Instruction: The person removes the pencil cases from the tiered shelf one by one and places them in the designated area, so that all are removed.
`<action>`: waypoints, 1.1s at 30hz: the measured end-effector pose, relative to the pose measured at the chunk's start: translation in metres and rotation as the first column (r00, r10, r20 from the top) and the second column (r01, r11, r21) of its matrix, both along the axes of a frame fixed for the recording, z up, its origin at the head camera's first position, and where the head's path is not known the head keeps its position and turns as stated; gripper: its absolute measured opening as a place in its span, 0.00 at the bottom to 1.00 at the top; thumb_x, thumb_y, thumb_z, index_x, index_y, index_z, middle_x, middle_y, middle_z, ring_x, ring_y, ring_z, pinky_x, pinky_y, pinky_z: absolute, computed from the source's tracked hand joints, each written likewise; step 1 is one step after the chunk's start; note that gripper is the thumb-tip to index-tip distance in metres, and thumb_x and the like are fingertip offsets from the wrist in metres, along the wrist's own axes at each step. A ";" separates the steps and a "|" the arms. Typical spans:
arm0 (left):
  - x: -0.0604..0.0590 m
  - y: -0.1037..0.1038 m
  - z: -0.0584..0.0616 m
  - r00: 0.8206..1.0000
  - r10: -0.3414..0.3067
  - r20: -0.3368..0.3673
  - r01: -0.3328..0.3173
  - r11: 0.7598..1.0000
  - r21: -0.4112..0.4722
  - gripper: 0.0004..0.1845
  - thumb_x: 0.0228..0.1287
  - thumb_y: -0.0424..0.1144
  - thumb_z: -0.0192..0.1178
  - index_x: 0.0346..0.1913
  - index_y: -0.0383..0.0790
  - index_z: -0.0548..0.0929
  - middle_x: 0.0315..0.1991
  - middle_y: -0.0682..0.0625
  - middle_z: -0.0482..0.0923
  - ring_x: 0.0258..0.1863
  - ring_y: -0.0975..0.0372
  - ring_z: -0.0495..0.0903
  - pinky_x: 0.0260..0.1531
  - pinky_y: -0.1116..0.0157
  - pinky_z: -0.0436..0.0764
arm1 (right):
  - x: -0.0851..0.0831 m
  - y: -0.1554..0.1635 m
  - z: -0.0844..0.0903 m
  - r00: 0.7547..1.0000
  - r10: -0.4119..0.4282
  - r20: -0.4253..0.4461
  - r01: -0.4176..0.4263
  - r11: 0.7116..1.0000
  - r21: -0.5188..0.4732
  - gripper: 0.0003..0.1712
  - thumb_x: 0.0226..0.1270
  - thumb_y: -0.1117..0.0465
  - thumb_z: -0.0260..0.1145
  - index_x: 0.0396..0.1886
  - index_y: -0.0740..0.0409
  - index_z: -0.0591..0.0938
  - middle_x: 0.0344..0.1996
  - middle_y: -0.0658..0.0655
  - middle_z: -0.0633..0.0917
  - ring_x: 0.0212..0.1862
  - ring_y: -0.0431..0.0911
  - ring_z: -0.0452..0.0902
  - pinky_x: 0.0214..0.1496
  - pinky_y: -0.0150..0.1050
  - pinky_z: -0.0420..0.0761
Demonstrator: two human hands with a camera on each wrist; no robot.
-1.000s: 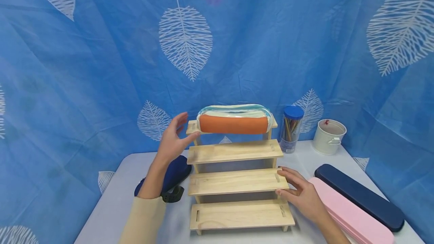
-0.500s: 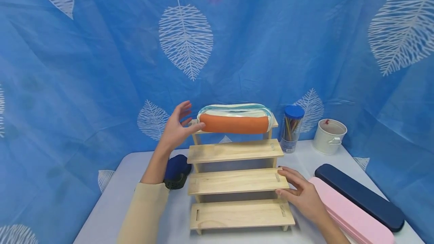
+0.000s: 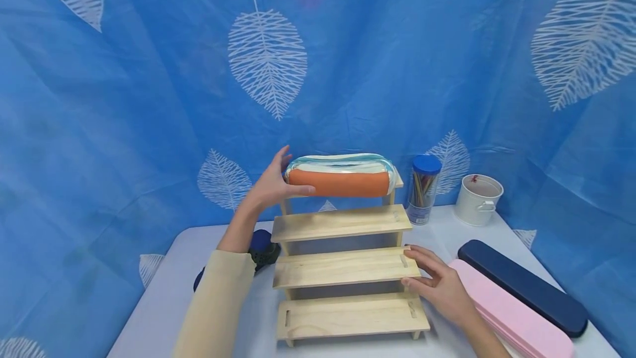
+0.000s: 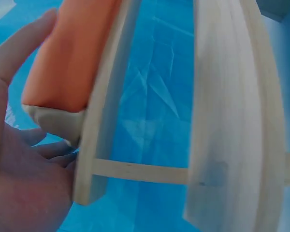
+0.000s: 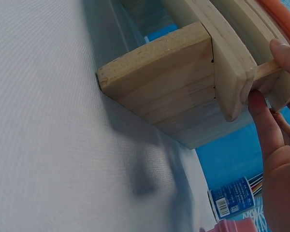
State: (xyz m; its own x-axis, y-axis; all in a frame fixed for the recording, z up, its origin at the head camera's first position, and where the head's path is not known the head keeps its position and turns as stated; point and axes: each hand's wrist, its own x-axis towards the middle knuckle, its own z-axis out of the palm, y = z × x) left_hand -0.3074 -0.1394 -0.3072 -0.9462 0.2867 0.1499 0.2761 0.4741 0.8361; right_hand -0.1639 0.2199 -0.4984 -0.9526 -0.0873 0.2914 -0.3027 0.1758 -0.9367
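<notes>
An orange pencil case point(image 3: 348, 182) with white ends and a teal-trimmed top lies along the highest step of a wooden four-step rack point(image 3: 343, 221). My left hand point(image 3: 272, 185) is around its left end, thumb across the orange front and fingers behind. The left wrist view shows the thumb against the case's edge, with the fingertips partly hidden behind the white end. At the rack's right side, my right hand point(image 3: 437, 280) grips the end of the second step from the bottom between thumb and fingers, as the right wrist view point(image 5: 287, 159) also shows.
A pink case point(image 3: 512, 308) and a navy case point(image 3: 521, 286) lie at right. Behind stand a blue-lidded tube of pencils point(image 3: 423, 189) and a white bucket point(image 3: 478, 200). A dark blue object point(image 3: 260, 241) sits beyond my left arm. Blue curtain encloses the table.
My left hand has moved right, from beside the pencil case to around its left end, the thumb now across its front. My right hand keeps its place on the rack.
</notes>
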 end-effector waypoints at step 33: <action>0.008 -0.007 -0.015 0.996 0.072 -0.050 -0.073 0.997 -0.008 0.55 0.33 0.59 0.80 0.66 0.43 0.66 0.54 0.47 0.72 0.48 0.54 0.75 0.42 0.57 0.82 | 0.002 0.001 0.001 1.000 -0.010 0.030 0.010 1.000 0.013 0.34 0.53 0.58 0.76 0.61 0.55 0.77 0.66 0.57 0.68 0.61 0.38 0.70 0.47 0.38 0.81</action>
State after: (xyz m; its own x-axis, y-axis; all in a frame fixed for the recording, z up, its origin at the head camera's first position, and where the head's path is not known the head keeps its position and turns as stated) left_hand -0.2992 -0.1464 -0.3220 -0.9561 0.2191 0.1946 0.2816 0.5024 0.8175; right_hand -0.1623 0.2207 -0.4978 -0.9617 -0.0815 0.2615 -0.2726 0.1908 -0.9430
